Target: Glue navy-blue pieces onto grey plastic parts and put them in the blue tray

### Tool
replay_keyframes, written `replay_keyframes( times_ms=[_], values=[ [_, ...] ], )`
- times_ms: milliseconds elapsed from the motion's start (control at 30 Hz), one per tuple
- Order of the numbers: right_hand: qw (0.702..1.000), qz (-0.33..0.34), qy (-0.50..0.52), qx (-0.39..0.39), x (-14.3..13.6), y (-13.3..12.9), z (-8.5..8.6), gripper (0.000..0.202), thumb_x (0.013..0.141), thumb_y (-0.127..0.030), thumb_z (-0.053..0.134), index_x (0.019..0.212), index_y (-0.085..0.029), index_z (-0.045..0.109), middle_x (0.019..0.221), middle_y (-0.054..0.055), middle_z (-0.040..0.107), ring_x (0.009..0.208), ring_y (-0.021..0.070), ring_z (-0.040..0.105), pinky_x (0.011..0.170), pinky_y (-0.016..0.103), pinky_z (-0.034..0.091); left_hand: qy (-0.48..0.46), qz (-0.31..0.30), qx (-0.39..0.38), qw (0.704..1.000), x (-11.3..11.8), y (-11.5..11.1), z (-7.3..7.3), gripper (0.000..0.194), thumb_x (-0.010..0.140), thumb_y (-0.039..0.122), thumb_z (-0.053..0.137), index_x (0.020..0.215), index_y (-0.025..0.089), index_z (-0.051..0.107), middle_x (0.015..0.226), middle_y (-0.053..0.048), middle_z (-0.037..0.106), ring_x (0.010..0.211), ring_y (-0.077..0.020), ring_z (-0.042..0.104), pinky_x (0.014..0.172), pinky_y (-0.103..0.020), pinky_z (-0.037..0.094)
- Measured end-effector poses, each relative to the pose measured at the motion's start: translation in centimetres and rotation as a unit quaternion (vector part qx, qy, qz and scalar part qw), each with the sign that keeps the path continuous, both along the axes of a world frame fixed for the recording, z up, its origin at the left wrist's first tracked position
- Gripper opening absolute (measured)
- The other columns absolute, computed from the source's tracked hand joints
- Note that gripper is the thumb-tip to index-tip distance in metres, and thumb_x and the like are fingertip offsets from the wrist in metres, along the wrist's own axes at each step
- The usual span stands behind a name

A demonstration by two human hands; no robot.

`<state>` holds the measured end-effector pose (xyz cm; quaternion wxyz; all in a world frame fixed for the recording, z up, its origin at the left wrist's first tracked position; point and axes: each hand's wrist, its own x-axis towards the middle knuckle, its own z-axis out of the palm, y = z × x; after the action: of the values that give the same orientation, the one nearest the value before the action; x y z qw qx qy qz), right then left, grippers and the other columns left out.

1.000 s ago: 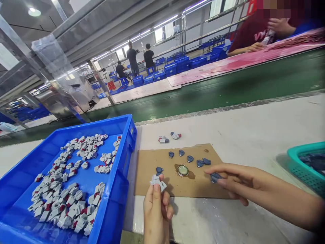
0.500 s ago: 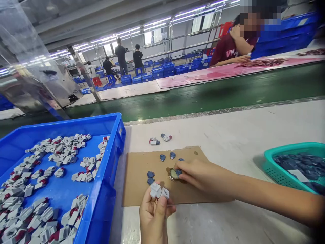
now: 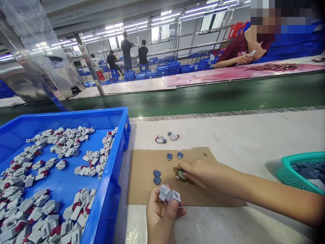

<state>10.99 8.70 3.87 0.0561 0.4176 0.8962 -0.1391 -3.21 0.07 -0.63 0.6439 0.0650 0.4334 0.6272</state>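
Near the cardboard's front edge, my left hand (image 3: pixel 165 213) holds a light grey plastic part (image 3: pixel 165 193) between thumb and fingers. My right hand (image 3: pixel 198 173) is closed in a pinch at a small round dish (image 3: pixel 182 174) on a dark wet stain; what its fingertips grip is hidden. Beside it lies the brown cardboard sheet (image 3: pixel 142 193). Two dark blue pieces (image 3: pixel 157 177) rest just above my left hand, and two more (image 3: pixel 180 155) lie near the sheet's back edge.
A blue bin (image 3: pixel 111 189) of grey and red parts stands at the left. A teal basket (image 3: pixel 291 176) of dark blue pieces is at the right. Two grey-red-blue assemblies (image 3: pixel 174 136) lie behind the cardboard. Beyond the green belt (image 3: pixel 203 98) sits a person (image 3: pixel 233 54).
The view has shifted, so the scene sits further right. The dark blue piece seen at my right fingertips is now hidden, with the fingers at the dish. The person across lifts both hands together.
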Motion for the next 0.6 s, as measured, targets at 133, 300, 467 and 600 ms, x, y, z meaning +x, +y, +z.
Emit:
replay_keyframes(
  times_ms=[133,300,467,600],
  values=[
    [0.998,0.043,-0.047,0.02,-0.3,-0.4,0.3,0.007,0.075,-0.014,0.047,0.08,-0.014,0.051,0.072,0.005,0.053,0.052,0.0125,0.048,0.043,0.023,0.022,-0.004,-0.007,-0.005,1.0,0.0,0.0,0.0,0.052,0.037,0.038,0.086,0.079,0.018,0.063,0.078,-0.005,0.065,0.072,-0.0163,0.064,0.055,-0.018,0.051],
    [0.995,0.066,-0.025,0.065,-0.1,-0.6,-0.2,0.006,0.075,-0.015,0.049,0.08,-0.013,0.051,0.074,0.006,0.052,0.052,0.0125,0.049,0.043,0.022,0.023,-0.003,-0.021,0.015,1.0,0.0,-0.1,-0.2,0.051,0.041,0.034,0.086,0.084,0.018,0.064,0.091,-0.011,0.068,0.087,-0.024,0.065,0.065,-0.024,0.052],
    [0.999,0.034,0.042,0.006,0.5,-0.8,-0.7,0.013,0.085,-0.018,0.04,0.084,-0.015,0.053,0.077,0.004,0.055,0.06,0.0135,0.052,0.05,0.023,0.03,0.038,0.015,0.0,0.999,0.2,-0.1,-0.4,0.051,0.04,0.037,0.086,0.083,0.019,0.065,0.092,-0.009,0.069,0.087,-0.0199,0.065,0.061,-0.018,0.051],
    [0.971,-0.025,0.217,-0.099,1.1,-1.1,-0.1,0.024,0.092,-0.032,0.034,0.104,-0.021,0.051,0.084,0.002,0.057,0.076,0.0128,0.053,0.065,0.024,0.04,0.049,0.019,0.01,0.999,0.3,-0.1,-0.6,0.047,0.039,0.038,0.086,0.077,0.019,0.065,0.082,-0.008,0.069,0.08,-0.0196,0.065,0.061,-0.021,0.051]
  ],
)
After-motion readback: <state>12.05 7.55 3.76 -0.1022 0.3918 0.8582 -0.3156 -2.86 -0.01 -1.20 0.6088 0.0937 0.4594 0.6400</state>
